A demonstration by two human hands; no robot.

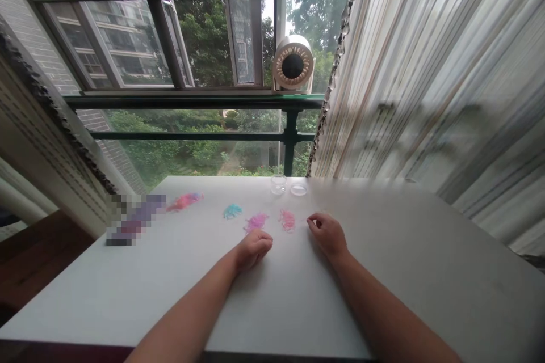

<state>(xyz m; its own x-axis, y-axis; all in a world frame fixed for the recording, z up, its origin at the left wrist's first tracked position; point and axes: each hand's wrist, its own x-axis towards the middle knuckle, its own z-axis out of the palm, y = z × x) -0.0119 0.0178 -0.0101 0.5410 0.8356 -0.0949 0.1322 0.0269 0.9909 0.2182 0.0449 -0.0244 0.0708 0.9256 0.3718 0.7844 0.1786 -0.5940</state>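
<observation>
A white surface [383, 249] stands before a large window [170, 39] with dark frames, one pane swung open. A small round fan [293, 65] sits on the sill rail. Striped curtains [447, 85] hang at right. Trees and a building show outside; daylight is soft.

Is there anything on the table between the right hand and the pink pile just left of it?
Nothing visible. The right hand rests on the white table with its fingertips a short way from the pink pile; only bare tabletop lies between them.
</observation>
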